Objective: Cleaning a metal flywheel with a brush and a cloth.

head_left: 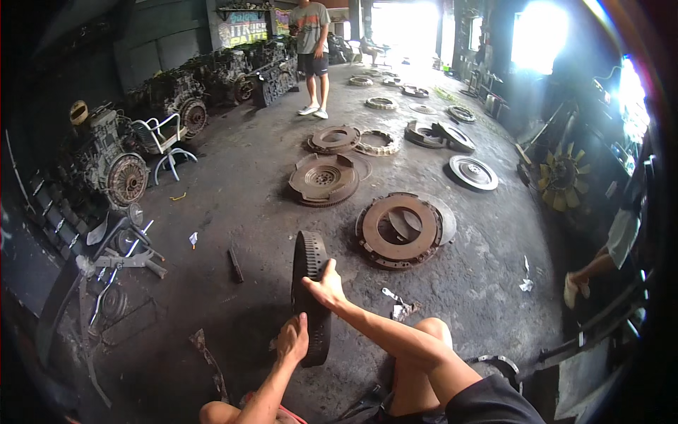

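Observation:
A dark, toothed flywheel [320, 331] stands on edge in front of me, its rim facing my way. My right hand [326, 286] grips its upper right side, thumb pointing up. Lower down, my left hand [290, 340] holds the near left side of the rim; its fingers are partly hidden behind the wheel. Just beyond, to the right, a rusty clutch pressure plate [381, 230] lies flat on the floor, stacked over other round parts. Another brown flywheel [321, 177] lies farther back.
Engines [113, 169] line the left wall, beside a white chair [162, 141]. More discs, including a silver one [473, 173], lie ahead. A person [311, 49] stands at the back; another person's leg [590, 272] shows at right. A yellow fan [563, 177] leans nearby.

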`<state>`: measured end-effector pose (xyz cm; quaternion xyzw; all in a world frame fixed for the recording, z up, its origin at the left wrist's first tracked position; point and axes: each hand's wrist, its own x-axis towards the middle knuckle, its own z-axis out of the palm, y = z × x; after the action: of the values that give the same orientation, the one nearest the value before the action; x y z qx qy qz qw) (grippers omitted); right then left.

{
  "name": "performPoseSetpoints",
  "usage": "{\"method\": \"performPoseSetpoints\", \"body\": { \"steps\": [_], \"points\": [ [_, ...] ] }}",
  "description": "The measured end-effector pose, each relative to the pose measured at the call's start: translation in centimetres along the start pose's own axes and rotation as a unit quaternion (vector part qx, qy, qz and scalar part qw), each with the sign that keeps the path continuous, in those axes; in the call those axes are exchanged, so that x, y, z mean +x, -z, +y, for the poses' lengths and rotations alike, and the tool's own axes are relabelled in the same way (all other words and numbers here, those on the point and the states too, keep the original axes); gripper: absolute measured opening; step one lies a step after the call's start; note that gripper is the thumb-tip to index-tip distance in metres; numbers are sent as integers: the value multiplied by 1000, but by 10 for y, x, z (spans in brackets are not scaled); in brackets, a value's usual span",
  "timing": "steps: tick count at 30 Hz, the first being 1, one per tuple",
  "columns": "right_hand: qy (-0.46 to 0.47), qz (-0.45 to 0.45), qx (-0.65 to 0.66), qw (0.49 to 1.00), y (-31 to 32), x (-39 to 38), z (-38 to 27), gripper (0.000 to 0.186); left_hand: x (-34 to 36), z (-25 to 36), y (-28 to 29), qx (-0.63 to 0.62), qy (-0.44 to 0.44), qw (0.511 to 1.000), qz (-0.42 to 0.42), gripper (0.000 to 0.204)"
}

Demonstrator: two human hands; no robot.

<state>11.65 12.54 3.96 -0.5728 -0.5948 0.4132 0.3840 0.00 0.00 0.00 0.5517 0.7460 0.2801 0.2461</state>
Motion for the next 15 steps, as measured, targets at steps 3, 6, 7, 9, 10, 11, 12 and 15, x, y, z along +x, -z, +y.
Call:
{"method": "performPoseSetpoints", "body": {
  "steps": [3,6,7,9,10,11,12,15],
  "points": [
    [-27,-12,16,999,12,2,0,75,-2,3,-2,-9,19,1000,-18,62],
    [-69,6,-11,998,21,0,5,79,-12,16,6,3,37,998,-53,61],
    [-88,2,-20,996,27,0,8,81,-14,20,8,3,39,998,-53,61],
    [-112,7,-27,993,36,-3,15,84,-19,21,9,33,71,989,-123,63],
    [-116,6,-19,993,38,-5,17,86,-13,0,-2,26,62,989,-135,65],
    [-122,11,-24,992,40,-9,21,86,-15,-22,-15,24,69,988,-136,65],
    [-121,17,-15,992,44,-9,29,89,-18,-26,-20,66,88,982,-157,70],
    [-158,54,-42,985,54,-1,66,113,-18,-28,-43,-11,235,938,-256,83]
  ]
}}
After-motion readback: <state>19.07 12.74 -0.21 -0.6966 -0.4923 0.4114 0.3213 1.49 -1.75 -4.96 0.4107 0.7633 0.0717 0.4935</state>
